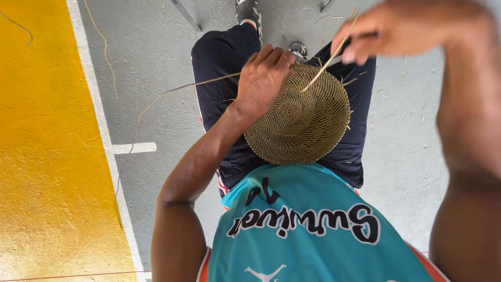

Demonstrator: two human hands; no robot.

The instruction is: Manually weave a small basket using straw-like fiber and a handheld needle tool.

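Note:
A round woven straw disc (305, 122) rests on my lap, over dark trousers. My left hand (263, 75) grips its upper left rim, fingers curled over the edge. Raised above the disc's far right side, my right hand (402, 31) pinches a thin pale straw strand (329, 60) that runs down into the weave near the rim. Another long strand (172, 91) trails from under my left hand out to the left over the floor.
I sit over a grey concrete floor (151, 47) with a white painted line (96, 104) and a yellow painted area (42, 146) on the left. Shoes (248, 10) show at the top. Loose straw bits lie scattered on the floor at the right.

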